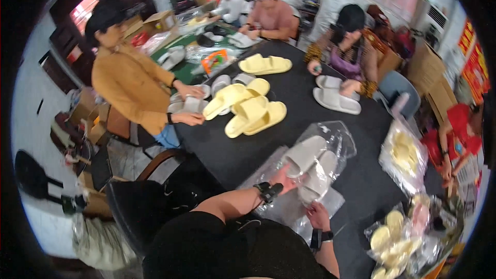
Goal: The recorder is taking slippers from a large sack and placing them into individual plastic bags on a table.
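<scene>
A pair of light grey slippers lies partly inside a clear plastic bag (343,142) on the dark table in front of me. My left hand (283,180) is closed at the heel end of the left grey slipper (306,156); some of its fingers are hidden and slightly blurred. Just below the heel of the right grey slipper (318,178), my right hand (319,215) is closed on the bag's near edge. More clear plastic bags (266,170) lie flat under and beside the slippers.
Yellow slippers (248,116) are heaped across the black table (217,150). Bagged yellow slippers (403,150) sit at the right, with more bagged pairs (395,243) nearer. A person in mustard (126,75) and another person (349,46) handle grey slippers. A chair (129,206) stands left.
</scene>
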`<state>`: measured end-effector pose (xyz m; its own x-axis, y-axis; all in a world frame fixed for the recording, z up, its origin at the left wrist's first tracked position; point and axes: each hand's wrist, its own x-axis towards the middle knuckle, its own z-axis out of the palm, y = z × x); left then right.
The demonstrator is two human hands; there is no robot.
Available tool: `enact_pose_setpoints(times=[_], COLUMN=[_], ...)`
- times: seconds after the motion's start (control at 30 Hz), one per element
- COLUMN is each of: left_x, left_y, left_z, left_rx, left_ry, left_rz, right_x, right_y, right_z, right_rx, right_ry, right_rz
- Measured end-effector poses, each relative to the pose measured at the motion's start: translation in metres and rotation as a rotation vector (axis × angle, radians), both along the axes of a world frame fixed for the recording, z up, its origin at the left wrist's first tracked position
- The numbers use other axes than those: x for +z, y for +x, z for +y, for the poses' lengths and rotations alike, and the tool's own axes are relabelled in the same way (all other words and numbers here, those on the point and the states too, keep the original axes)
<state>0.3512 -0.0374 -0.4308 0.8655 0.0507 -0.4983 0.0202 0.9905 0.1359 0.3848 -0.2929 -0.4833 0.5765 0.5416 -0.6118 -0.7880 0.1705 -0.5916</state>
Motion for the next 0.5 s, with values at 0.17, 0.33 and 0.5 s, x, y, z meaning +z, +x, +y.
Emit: enact_pose_setpoints(times=[0.17, 0.33, 0.5], left_x=[0.033, 0.025, -0.025], left_y=[-0.024, -0.081, -0.107], left_z=[-0.005, -0.005, 0.034], left_rx=[-0.067, -0.459, -0.953], left_ry=[0.025, 0.207, 0.648], left_rz=[-0.205, -0.265, -0.221], right_x=[0.052, 0.082, -0.004], right_y=[0.023, 0.040, 0.039], right_z=[0.009, 0.009, -0.029], right_rx=[-0.125, -0.273, -0.400], right_ry=[-0.037, 0.069, 0.150], right_rz=[-0.350, -0.297, 0.151])
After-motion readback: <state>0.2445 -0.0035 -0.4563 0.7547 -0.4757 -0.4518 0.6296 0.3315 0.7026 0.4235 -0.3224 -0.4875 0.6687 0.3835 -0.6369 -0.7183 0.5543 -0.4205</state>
